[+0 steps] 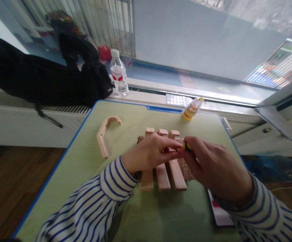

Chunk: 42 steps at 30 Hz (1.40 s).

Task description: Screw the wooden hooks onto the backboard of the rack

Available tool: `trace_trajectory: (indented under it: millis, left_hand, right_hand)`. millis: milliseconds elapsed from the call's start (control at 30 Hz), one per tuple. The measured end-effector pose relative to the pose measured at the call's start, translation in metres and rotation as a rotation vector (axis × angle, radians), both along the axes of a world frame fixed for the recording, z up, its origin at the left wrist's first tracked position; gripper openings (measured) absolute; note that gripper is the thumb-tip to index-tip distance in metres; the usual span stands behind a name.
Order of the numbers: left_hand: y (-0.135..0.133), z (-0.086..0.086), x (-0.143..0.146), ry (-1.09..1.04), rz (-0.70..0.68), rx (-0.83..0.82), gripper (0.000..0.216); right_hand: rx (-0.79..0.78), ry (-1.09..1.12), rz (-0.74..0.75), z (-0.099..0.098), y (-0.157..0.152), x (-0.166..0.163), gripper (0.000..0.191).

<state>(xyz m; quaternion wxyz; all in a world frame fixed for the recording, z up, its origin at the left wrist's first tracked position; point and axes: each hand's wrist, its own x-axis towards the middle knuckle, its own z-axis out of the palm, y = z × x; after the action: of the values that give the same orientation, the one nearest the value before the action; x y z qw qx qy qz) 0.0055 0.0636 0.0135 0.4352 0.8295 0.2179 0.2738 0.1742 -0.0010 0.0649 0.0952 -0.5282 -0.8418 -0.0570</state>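
A small assembly of parallel wooden slats [163, 176] lies in the middle of the green table [85, 168]. My left hand [149, 153] rests over the slats with its fingers pinched together near the top right slat. My right hand [212, 164] is closed round a small tool with a yellow and black handle [186, 146], whose tip meets my left fingertips above the slats. What my left fingers pinch is hidden. Both arms wear blue-striped sleeves.
A curved wooden piece [105, 133] lies to the left of the slats. A small yellow-capped bottle [192, 108] stands at the table's far edge. On the window sill are a water bottle [118, 73] and a black bag [47, 77]. A card [221, 215] lies under my right wrist.
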Motion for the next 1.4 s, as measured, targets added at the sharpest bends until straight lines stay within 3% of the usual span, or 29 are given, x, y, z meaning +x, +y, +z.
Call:
trace_trajectory:
  millis: [200,367,533,700,967,1200,1400]
  left_hand:
    - [-0.002,0.003,0.002,0.044,0.053,0.022,0.023]
    - [0.000,0.003,0.005,0.017,0.143,0.209,0.016]
    - [0.003,0.000,0.003,0.006,0.148,0.207,0.014]
    - [0.002,-0.001,0.002,-0.041,0.117,0.117,0.015]
    - [0.003,-0.001,-0.001,-0.027,0.090,0.113,0.014]
    - [0.002,0.000,0.001,-0.019,0.014,0.087,0.012]
    - [0.003,0.001,0.001,0.022,-0.007,0.099,0.017]
  right_hand:
    - [-0.027,-0.007,-0.050,0.000,0.000,-0.001,0.016]
    - [-0.077,-0.104,-0.047,0.009,0.005,0.000,0.023]
    - [-0.180,-0.163,0.142,0.028,0.013,0.008,0.026]
    - [-0.234,-0.210,0.249,0.039,0.020,0.014,0.014]
    - [-0.269,-0.169,0.286,0.029,0.026,0.014,0.006]
    - [-0.191,-0.191,0.286,0.022,0.018,0.017,0.005]
    - [-0.131,-0.154,0.264,0.020,0.016,0.012,0.015]
